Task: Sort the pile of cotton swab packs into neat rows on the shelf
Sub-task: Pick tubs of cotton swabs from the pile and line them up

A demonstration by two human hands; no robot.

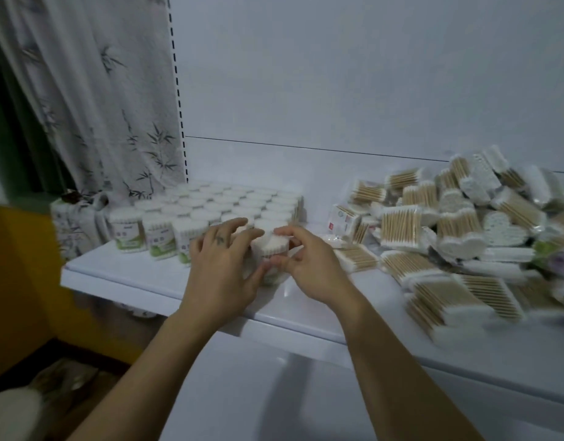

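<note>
Upright cotton swab packs stand in neat rows (210, 205) at the left of the white shelf (153, 281). At the front right end of these rows, both hands are on one upright swab pack (271, 245). My left hand (225, 265) cups its left side with curled fingers. My right hand (309, 265) pinches its right side between thumb and fingers. A loose pile of swab packs (465, 237), lying flat with wooden sticks showing, covers the right part of the shelf.
A patterned curtain (99, 106) hangs at the left, beside a slotted shelf upright (178, 106). The white back wall (337, 74) rises behind the shelf. A yellow object (26, 281) sits low on the left, and a lower white surface (242, 393) lies under the shelf edge.
</note>
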